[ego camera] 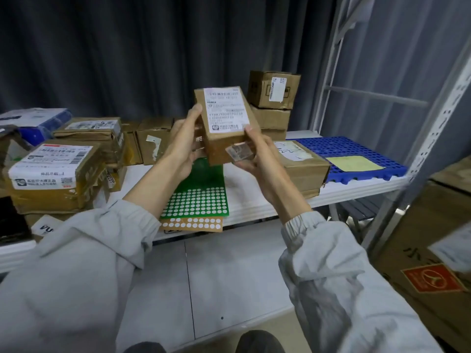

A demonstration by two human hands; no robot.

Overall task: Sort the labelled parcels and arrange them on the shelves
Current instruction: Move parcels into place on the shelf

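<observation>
The fingers of the left hand [182, 143] curl round the left side of a small brown parcel [224, 126], thumb on its upper edge, while the right hand [252, 154] grips its lower right corner, thumb pressed beside the white shipping label [225, 110]. Both hands hold the parcel up in the air, tilted so the label faces the camera; that is probably so its print can be read before deciding where it belongs. A loose bit of tape or sticker [238, 151] hangs off the parcel's lower end near the right fingers.

Below the hands, a green sheet of round white stickers [201, 197] lies on the white counter [254, 200], with a brown sheet of stickers [193, 224] under its near edge, likely kept within reach for marking parcels. To the left stands a crowd of taped cardboard parcels, the nearest being a large labelled box [53, 171]. To the right, a flat box [303, 164] rests partly on a blue perforated mat [356, 151], which carries a pale yellow sheet [354, 163]. Behind it, two boxes are stacked, the top one [272, 89] with a label on its side. A white metal shelf frame [418, 149] rises at the right, where sorted parcels would presumably go.
</observation>
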